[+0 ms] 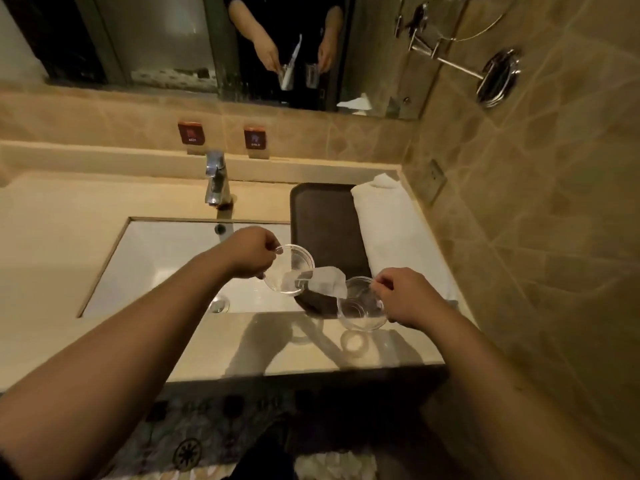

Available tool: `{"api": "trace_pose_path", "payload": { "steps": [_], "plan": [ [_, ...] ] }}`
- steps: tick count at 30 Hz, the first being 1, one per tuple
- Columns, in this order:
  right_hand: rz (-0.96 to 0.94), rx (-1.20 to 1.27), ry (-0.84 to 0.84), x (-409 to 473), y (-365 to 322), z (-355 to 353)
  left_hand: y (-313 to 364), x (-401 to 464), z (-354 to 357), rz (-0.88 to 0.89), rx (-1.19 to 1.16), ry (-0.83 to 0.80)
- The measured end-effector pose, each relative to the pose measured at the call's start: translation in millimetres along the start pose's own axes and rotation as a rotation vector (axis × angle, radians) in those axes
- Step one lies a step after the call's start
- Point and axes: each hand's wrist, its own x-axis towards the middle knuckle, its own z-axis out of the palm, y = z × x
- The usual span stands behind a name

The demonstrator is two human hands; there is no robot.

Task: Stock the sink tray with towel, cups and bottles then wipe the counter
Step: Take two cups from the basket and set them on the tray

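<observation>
Left hand (254, 252): centre of the frame, fingers pinched on the rim of a clear cup (289, 270), held over the right edge of the sink basin (162, 258).
Left cup: tilted, mouth facing the camera, with a white wrapped packet (327, 285) sticking out of it toward the right.
Right hand (407, 297): right of centre, fingertips gripping the rim of a second clear cup (362, 308).
Right cup: upright, above the front strip of the counter (69, 216), just at the near corner of the tray; contact with the counter cannot be told.
Tray (327, 220): dark, rectangular, right of the sink on the counter, its middle bare.
Towel (394, 230): white, rolled, lying along the right side of the tray, close to the tiled wall (540, 216).
Tap (216, 178): chrome, upper centre, behind the basin.
Wall tags: two small red-brown labels (256, 137) above the tap.
Mirror (173, 39): top of the frame, showing both hands with the cups.
Wall fitting (498, 77): chrome swing-arm mount, upper right.
</observation>
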Motion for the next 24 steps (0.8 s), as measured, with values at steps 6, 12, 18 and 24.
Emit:
{"api": "trace_pose_path", "payload": {
  "steps": [6, 12, 18, 24],
  "plan": [
    [0.082, -0.006, -0.018, 90.2, -19.1, 6.8, -4.5, 145.7, -32.2, 0.03, -0.022, -0.001],
    [0.112, 0.013, -0.026, 179.9, -31.1, 18.5, -2.8, 258.0, -37.9, 0.001, -0.081, -0.057],
    [0.12, 0.086, -0.027, 246.3, -35.3, 30.0, -0.6, 321.0, -21.3, 0.003, -0.1, -0.086],
    [0.203, 0.263, -0.016, 294.8, -30.4, 37.4, 0.4, 357.0, -7.6, -0.018, -0.136, -0.115]
  ]
}}
